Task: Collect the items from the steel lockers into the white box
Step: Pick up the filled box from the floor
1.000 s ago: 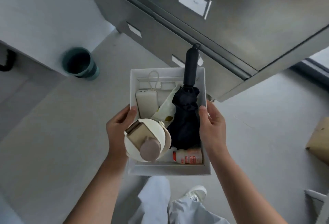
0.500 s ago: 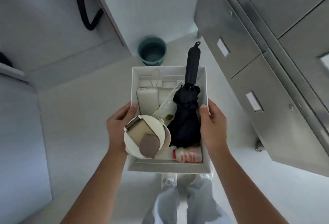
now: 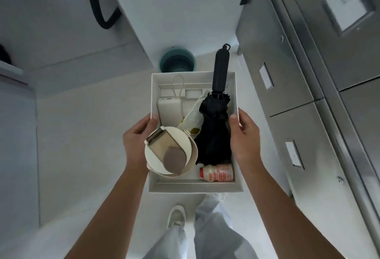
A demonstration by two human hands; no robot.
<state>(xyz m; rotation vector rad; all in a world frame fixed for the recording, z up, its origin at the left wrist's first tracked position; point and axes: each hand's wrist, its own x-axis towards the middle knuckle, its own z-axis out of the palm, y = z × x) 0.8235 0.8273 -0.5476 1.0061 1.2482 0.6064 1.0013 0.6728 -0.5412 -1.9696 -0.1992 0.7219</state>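
Person stands mid-frame holding the white box [image 3: 195, 187] with both hands, at centre of the frame, above the floor.

Left hand [image 3: 136, 141] grips the box's left wall: thumb hooked over the rim, the other fingers out of sight on the outside. Right hand [image 3: 244, 137] does the same on the right wall, thumb over the rim, fingers wrapped round the outside.

Inside the box:
- black folded umbrella [image 3: 213, 135] along the right side, handle sticking out over the far rim
- white power bank [image 3: 169, 112] at far left, looped cord leaning on the far wall
- round cream cup [image 3: 170, 151] with a tan flip lid at near left, touching the left thumb side
- small pink-labelled drink bottle [image 3: 217, 173] lying on its side at near right, just below the umbrella
- pale plastic bag [image 3: 193, 116] between power bank and umbrella; contents unclear

Steel lockers [image 3: 308, 73] fill the right side of the frame; the doors in view are closed, with label cards. Teal bin [image 3: 176, 62] sits on the floor just past the box's far edge. Black hose [image 3: 96, 7] hangs at upper left. Pale trousers [image 3: 211, 228] and one light shoe [image 3: 176, 215] show at the bottom.
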